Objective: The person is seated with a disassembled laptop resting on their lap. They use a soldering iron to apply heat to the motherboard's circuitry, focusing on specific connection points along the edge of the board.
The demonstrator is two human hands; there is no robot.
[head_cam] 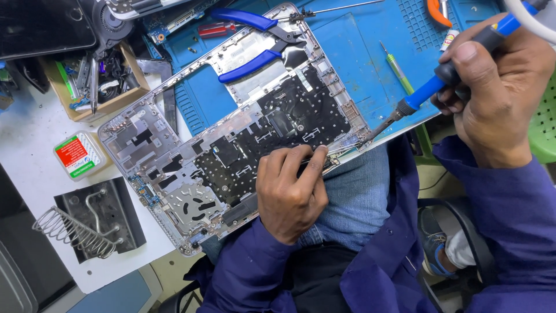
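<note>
Right hand (498,93) grips soldering iron (446,81), tip at laptop chassis (191,156) edge; left hand (292,188) pinches down there (keep fingers clear, steady pressure).

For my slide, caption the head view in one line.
Right hand touches a blue soldering iron to an opened laptop case steadied by the left hand.
</note>
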